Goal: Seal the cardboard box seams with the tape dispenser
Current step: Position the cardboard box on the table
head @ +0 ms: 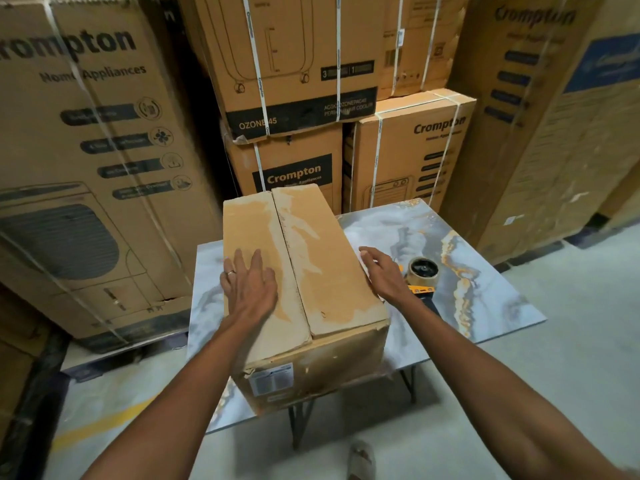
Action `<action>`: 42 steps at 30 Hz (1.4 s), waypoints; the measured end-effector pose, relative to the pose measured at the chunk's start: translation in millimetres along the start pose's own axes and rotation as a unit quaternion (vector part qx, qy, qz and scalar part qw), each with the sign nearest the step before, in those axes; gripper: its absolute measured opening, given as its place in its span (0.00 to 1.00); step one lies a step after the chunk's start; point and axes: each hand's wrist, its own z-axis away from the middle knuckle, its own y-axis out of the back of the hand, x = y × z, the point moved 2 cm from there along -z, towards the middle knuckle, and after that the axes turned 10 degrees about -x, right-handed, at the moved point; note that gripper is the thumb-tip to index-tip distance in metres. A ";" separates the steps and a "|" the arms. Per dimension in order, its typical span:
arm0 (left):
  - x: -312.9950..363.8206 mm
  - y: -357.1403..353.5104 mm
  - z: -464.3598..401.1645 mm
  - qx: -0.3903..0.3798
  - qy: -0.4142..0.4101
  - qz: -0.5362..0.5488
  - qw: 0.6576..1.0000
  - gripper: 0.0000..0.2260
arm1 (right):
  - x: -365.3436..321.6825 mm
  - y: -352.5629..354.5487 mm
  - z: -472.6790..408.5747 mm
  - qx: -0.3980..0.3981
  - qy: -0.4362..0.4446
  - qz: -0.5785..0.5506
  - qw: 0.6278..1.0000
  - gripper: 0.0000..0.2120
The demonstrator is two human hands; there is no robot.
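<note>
A worn brown cardboard box (304, 271), scuffed pale in patches where old tape has been torn off, is set on a low table with a grey, white and gold marbled top (485, 271) and thin black metal legs. The box lies lengthways, its near end overhanging the near edge of the table, and a white printed label is seen on its near face. The two top flaps are folded shut and meet along a centre seam (291, 258) that runs from near to far; no tape is seen across it.

The left hand (249, 282) is laid flat on the left flap, fingers straight and spread, with a ring on one finger. The right hand (381, 271) is placed against the upper right edge of the box, fingers extended and lightly bent, nothing held in it.

The tape dispenser with a yellow and black frame and a roll of brown tape (420, 273) is found on the table just right of the box, near the right hand but apart from it.

Tall brown cartons printed "Crompton" (86, 150) are stacked on the left, far and right sides, bound with white straps. A sandalled foot (362, 459) is seen on the grey floor at the near edge.
</note>
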 end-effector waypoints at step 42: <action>44.0 -38.1 -100.5 -0.046 -0.158 0.018 0.986 0.18 | 151.3 41.5 -9.1 0.087 -0.197 -0.362 0.907 0.16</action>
